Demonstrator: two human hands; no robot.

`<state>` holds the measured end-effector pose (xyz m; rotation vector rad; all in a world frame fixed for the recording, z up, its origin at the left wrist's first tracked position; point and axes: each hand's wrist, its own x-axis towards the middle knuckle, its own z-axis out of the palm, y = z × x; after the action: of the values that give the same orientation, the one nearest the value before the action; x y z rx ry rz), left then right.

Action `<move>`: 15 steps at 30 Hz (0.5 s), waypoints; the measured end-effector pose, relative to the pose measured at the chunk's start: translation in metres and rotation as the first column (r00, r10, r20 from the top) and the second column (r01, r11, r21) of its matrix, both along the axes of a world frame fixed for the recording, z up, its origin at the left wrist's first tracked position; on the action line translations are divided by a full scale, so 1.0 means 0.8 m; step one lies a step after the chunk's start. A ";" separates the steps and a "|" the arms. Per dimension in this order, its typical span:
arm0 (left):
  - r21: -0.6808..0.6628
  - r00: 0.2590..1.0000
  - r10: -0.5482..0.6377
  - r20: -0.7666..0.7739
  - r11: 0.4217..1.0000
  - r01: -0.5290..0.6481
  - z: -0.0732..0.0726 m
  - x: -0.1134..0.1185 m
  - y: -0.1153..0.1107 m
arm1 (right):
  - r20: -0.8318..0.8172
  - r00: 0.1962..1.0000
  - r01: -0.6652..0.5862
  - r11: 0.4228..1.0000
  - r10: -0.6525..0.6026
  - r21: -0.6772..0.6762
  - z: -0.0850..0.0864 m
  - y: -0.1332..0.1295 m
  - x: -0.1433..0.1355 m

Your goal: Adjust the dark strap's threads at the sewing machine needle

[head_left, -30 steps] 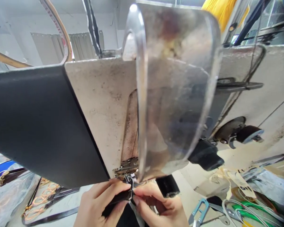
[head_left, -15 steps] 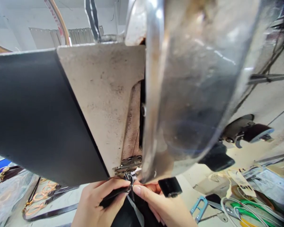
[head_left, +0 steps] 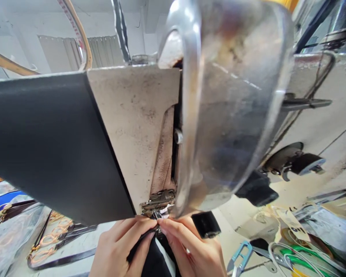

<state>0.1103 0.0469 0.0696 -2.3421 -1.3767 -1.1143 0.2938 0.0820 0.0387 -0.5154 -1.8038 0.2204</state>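
Left hand (head_left: 118,246): pinching black strap (head_left: 150,261)
Right hand (head_left: 190,246): pinching same strap, fingertips touching left
Sewing machine (head_left: 132,127): just above both

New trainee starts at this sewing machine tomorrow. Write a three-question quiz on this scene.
1. True or false: both hands pinch the black strap just below the presser foot.
2. Which lies on the table right of the right hand? A) red tape measure B) blue-handled snips C) a hammer
3. Fill in: the gold-coloured rings lie to the ___ of the left hand.

Key: 1 true; 2 B; 3 left.
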 end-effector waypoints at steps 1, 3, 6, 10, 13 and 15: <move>-0.003 1.000 -0.003 0.012 1.000 0.003 0.002 0.001 0.000 | 0.018 0.999 0.038 0.999 -0.038 0.035 0.001 0.000 0.000; -0.008 0.999 0.007 0.042 1.000 -0.007 0.003 0.004 -0.001 | 0.072 0.993 0.089 0.994 -0.094 0.069 0.002 -0.002 0.001; 0.011 0.997 0.049 0.061 0.999 -0.049 0.002 0.007 -0.002 | 0.116 0.987 0.107 0.991 -0.115 0.075 0.004 -0.003 0.004; 0.102 0.997 0.070 -0.014 0.992 -0.068 -0.003 0.010 -0.001 | 0.088 0.990 0.101 0.988 -0.111 0.114 -0.001 0.004 0.003; 0.225 0.992 0.068 -0.106 0.973 -0.043 -0.003 0.010 0.000 | 0.032 0.991 0.119 0.977 -0.126 0.176 -0.008 0.009 0.001; 0.269 0.985 0.051 -0.165 0.963 -0.004 0.000 0.009 -0.001 | 0.023 0.992 0.119 0.978 -0.125 0.173 -0.012 0.009 0.000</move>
<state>0.1174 0.0464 0.0694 -2.1609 -1.1186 -0.9952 0.2940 0.0895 0.0293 -0.5076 -1.7977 -0.0287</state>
